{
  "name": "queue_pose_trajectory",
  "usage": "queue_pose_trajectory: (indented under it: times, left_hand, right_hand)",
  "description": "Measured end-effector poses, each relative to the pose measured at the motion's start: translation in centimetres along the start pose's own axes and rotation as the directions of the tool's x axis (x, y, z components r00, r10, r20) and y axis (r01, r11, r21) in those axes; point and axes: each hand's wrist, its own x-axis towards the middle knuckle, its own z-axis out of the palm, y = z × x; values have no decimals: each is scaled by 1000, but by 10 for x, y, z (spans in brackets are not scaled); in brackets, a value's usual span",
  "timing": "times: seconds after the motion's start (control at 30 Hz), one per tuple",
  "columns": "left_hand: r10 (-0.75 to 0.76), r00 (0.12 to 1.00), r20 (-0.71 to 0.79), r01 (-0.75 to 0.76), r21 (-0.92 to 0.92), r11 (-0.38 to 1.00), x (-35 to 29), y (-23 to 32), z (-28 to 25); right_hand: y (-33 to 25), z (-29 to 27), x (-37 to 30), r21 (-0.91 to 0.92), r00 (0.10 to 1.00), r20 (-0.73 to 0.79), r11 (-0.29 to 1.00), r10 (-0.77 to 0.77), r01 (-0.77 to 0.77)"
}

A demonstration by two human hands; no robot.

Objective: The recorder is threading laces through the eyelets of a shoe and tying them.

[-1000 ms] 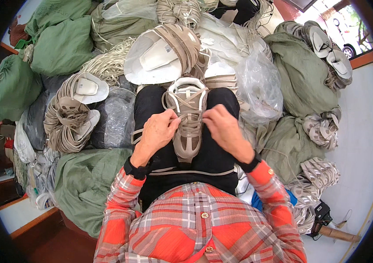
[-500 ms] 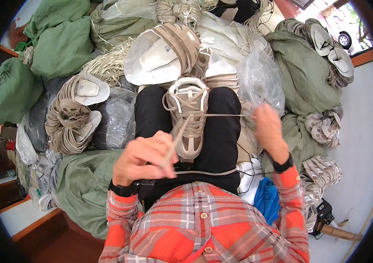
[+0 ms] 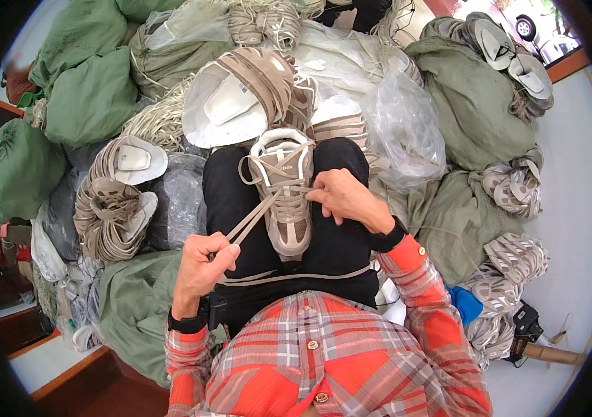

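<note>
A beige and brown sneaker upper (image 3: 287, 222) lies between my thighs, with its toe end towards me and its collar away. Flat beige shoelace (image 3: 250, 221) runs taut from its eyelets down to my left hand (image 3: 202, 267), which is closed around it in a fist. Close by the right side of the lacing, my right hand (image 3: 348, 199) pinches a short stretch of the lace between thumb and forefinger. A loose loop stands out at the upper left of the tongue. More lace lies across my black trousers (image 3: 337, 233).
Beyond my knees sits a stack of sneaker uppers (image 3: 261, 80) with white card. Another pile (image 3: 111, 208) is at the left, several more at the right. Green sacks (image 3: 25, 167), clear plastic bags (image 3: 403, 132) and a bundle of laces (image 3: 153, 115) surround me.
My right hand has come in from the right to the shoe's lacing. My left hand has moved down and left, drawing the lace taut. The view has shifted slightly.
</note>
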Motion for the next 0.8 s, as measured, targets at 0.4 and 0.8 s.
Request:
queue_pose_trajectory:
  times: [0.4,0.8]
  left_hand:
    - [494,869,14,-422,539,729,82,-13,57]
    - [482,785,388,-567,137,812,70,-21,170]
  right_hand:
    - [215,-154,-194,-345,484,-875,716,-13,-606]
    - [202,-137,-167,330,217,-942,829,257,451]
